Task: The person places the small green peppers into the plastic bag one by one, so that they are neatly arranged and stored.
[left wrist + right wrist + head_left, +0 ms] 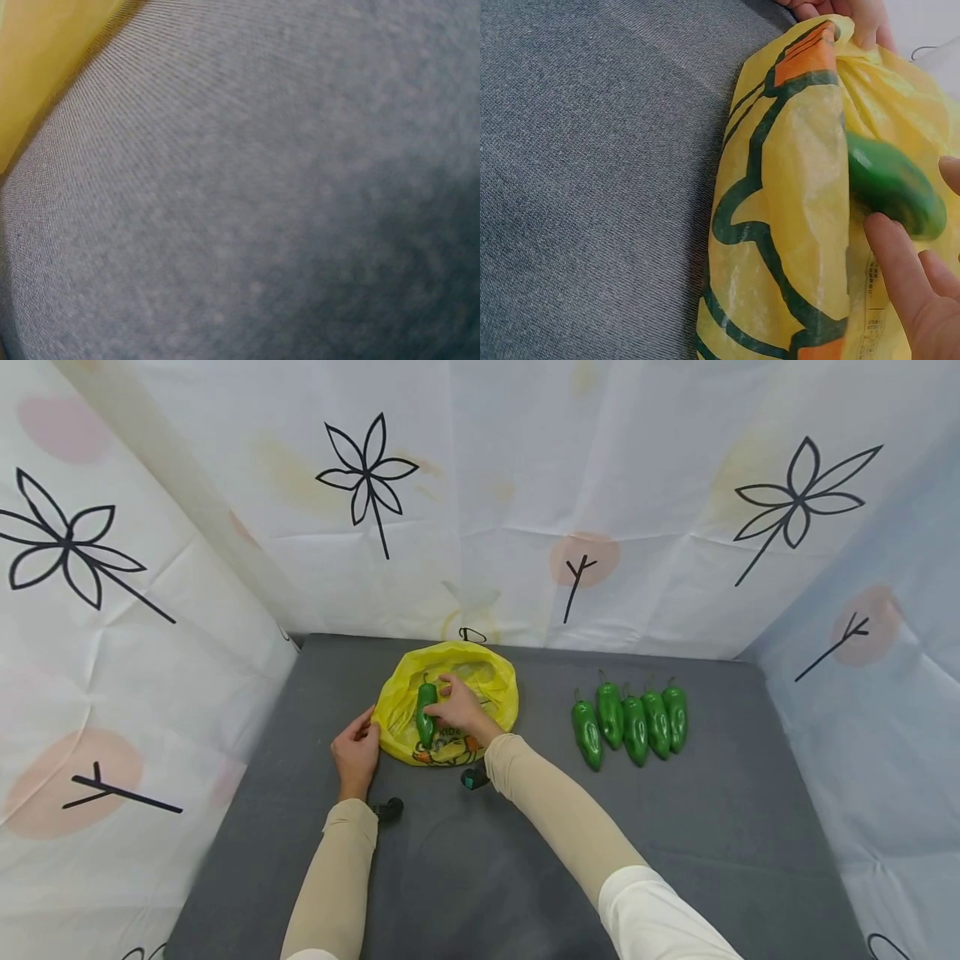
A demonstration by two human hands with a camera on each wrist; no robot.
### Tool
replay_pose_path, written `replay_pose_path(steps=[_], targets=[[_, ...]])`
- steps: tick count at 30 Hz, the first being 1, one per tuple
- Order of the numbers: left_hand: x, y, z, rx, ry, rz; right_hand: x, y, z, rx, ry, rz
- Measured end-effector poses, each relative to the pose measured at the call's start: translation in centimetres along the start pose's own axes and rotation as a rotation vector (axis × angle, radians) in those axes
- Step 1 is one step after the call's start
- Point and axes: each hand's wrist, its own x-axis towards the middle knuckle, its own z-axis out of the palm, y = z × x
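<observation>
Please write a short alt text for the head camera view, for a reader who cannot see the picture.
A person's right hand holds a green pepper at a yellow plastic bag on a grey table, while the left hand holds the bag's left edge. Five more green peppers lie in a row to the right.

To the right of your right hand (461,710), bare grey felt tabletop (525,860) gives you open passage until the row of five glossy green plastic peppers (633,724), which blocks the far right. Your left hand (356,753) pins the rim of the crinkled yellow plastic bag (487,681), and the green pepper (426,714) under your right fingers fills the bag's mouth. Near your wrists the mat lies open. The white flower-print fabric walls (150,635) close in just left of your left hand and behind the bag.
</observation>
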Motion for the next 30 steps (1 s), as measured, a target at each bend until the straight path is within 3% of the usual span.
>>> replay_pose_path(steps=[6, 14, 21, 30], targets=[[0.0, 0.0, 0.1, 0.011, 0.003, -0.01, -0.3, -0.1, -0.4, -0.023, -0.009, -0.017], [-0.2, 0.3, 0.1, 0.01, 0.004, -0.003, -1.0, -0.6, -1.3, -0.284, -0.002, -0.097], [-0.3, 0.1, 0.0, 0.007, -0.001, -0.023, -1.7, -0.9, -1.6, -0.37, -0.009, -0.148], [-0.1, 0.1, 0.0, 0.011, 0.009, -0.015, -2.7, -1.2, -1.7, -0.68, 0.041, -0.263]])
